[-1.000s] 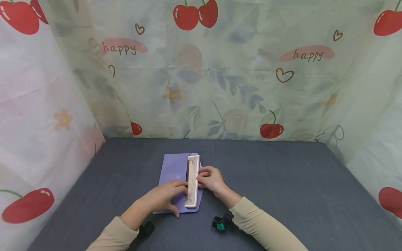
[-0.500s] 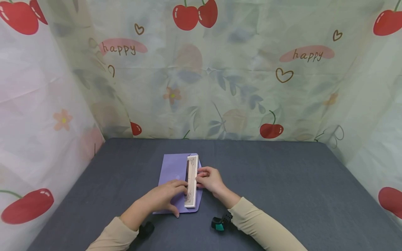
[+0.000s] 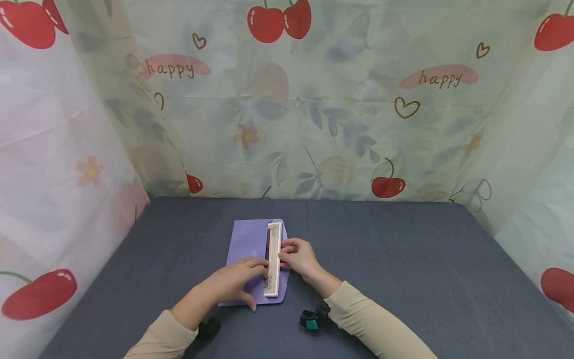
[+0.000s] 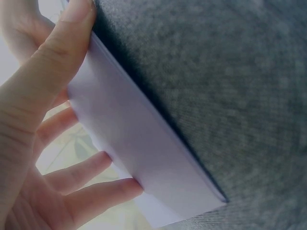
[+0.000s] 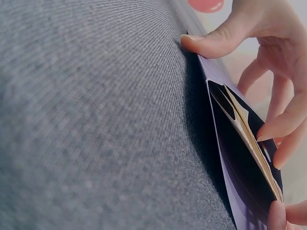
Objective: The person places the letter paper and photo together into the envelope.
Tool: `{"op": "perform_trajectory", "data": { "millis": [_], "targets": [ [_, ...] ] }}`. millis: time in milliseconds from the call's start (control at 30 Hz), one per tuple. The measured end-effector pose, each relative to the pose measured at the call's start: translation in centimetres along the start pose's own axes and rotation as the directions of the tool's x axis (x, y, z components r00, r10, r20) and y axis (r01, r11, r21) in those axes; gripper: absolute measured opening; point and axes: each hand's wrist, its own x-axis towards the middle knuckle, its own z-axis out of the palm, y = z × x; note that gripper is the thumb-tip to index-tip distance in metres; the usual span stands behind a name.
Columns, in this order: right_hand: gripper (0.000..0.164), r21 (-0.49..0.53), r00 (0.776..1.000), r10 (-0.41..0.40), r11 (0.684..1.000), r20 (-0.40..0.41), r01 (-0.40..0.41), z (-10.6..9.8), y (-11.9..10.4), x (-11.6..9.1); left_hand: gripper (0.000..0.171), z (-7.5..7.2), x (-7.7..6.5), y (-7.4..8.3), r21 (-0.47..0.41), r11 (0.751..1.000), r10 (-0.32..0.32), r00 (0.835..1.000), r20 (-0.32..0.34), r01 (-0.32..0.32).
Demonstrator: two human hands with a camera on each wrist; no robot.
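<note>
A purple envelope folder [image 3: 253, 237] lies flat, its rounded flap spread to the right. From its pocket sticks a narrow strip of a cream paper stack [image 3: 273, 259] with a dark ornamental border. In the right wrist view the layered edges of the paper stack [image 5: 252, 141] show inside the dark pocket. My left hand [image 3: 235, 280] rests on the folder, thumb spread to the near edge and fingertips at the pocket's mouth. My right hand [image 3: 302, 257] pinches the stack's right edge. In the left wrist view my left fingers [image 4: 91, 172] touch the folder's top.
A dark grey cloth covers the table [image 3: 394, 279]. A black strap with a green patch [image 3: 312, 323] hangs by the right cuff, and a dark object [image 3: 209, 329] by the left. Behind stands a printed curtain [image 3: 296, 124] with cherries.
The paper stack has slid slightly left into the folder, so a narrower strip shows. My right hand has moved left along with it. The left hand stays in place.
</note>
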Motion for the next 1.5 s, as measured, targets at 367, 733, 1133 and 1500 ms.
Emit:
{"op": "perform_trajectory", "data": {
  "millis": [367, 733, 1133, 1500],
  "targets": [
    [0.034, -0.024, 1.000, -0.008, 1.000, 0.004, 0.008, 0.14, 0.25, 0.41, 0.060, -0.04, 0.09, 0.03, -0.022, 0.999, -0.027, 0.999, 0.023, 0.028],
    [0.034, -0.035, 1.000, 0.002, 0.999, 0.018, -0.002, 0.33, -0.01, 0.34, 0.059, -0.13, 0.06, 0.02, -0.013, 1.000, -0.028, 0.999, 0.021, 0.029],
    [0.034, -0.056, 1.000, 0.004, 0.998, 0.024, -0.003, 0.49, 0.19, 0.47, 0.059, -0.05, 0.02, -0.02, -0.026, 0.999, -0.025, 0.999, 0.028, 0.026],
    [0.034, -0.055, 1.000, 0.009, 0.998, 0.024, -0.008, 0.75, 0.12, 0.39, 0.059, 0.01, 0.08, -0.05, -0.022, 0.999, -0.024, 0.999, 0.025, 0.024]
  ]
}}
